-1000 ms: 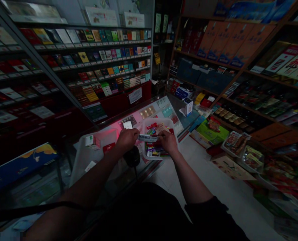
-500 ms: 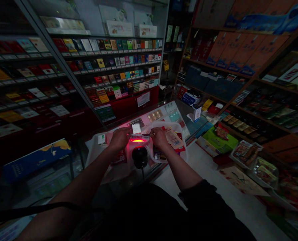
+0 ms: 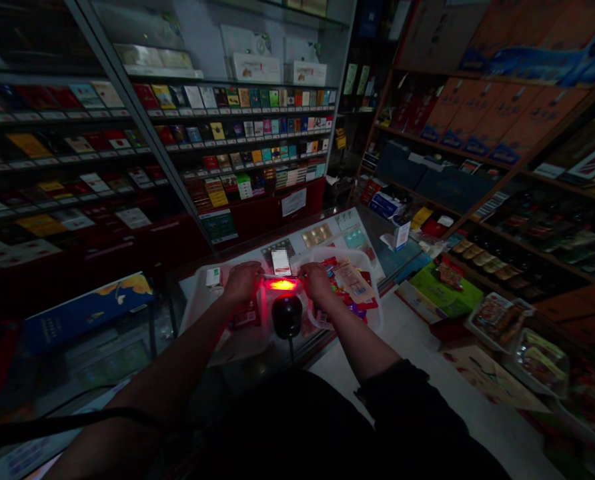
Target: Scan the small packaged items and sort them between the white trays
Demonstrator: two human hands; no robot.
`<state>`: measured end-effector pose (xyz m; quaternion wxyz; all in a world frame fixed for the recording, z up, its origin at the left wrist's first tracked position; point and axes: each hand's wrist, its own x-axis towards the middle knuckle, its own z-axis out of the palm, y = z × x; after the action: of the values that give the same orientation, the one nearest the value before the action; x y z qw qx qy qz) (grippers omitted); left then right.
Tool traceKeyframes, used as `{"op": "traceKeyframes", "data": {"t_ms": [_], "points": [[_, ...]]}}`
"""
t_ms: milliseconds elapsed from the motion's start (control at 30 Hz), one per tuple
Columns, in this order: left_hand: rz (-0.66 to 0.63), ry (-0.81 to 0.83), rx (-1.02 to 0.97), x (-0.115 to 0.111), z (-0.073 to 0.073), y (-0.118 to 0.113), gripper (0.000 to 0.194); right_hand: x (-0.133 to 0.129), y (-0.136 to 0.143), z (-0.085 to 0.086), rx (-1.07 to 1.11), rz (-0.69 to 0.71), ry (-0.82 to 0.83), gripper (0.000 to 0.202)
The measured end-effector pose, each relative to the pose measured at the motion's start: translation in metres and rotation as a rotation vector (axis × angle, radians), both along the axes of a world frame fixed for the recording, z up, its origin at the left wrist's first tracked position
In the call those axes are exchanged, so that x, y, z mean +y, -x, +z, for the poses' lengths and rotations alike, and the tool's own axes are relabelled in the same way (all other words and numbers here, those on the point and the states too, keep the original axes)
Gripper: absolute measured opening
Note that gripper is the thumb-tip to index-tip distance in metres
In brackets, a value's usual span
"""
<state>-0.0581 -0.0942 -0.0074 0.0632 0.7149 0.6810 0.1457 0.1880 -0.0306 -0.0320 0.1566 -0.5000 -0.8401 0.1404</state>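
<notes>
My left hand [image 3: 244, 283] and my right hand [image 3: 315, 283] are closed on opposite ends of a small flat packet [image 3: 281, 285], its face lit bright red. Just in front of it, on my side, a black barcode scanner [image 3: 287, 316] stands with its cable running toward me. Beyond the packet a lit phone screen [image 3: 280, 261] shows white. A clear plastic bin [image 3: 192, 320] with a few packets is beside my left forearm. Under and beyond my right hand, another clear bin [image 3: 376, 315] holds colourful snack packets [image 3: 352, 283].
A glass counter [image 3: 322, 233] runs under the bins. Shelves of cigarette packs [image 3: 247, 127] line the wall ahead. At left lies a blue box [image 3: 90, 310]. Along the right stand wooden shelves with orange boxes [image 3: 477, 123], and a green carton [image 3: 440, 290] with food trays [image 3: 497, 317] near it.
The packet has tilted over the scanner: its printed edge no longer shows and the red glow on it is wider and brighter. The whole view has shifted slightly.
</notes>
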Motion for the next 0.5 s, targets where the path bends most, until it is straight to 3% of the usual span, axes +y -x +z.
{"op": "traceKeyframes", "data": {"t_ms": [500], "points": [[0.014, 0.026, 0.023, -0.003, 0.0, 0.0, 0.018, -0.005, 0.002, -0.018, 0.01, -0.014, 0.045, 0.017]]}}
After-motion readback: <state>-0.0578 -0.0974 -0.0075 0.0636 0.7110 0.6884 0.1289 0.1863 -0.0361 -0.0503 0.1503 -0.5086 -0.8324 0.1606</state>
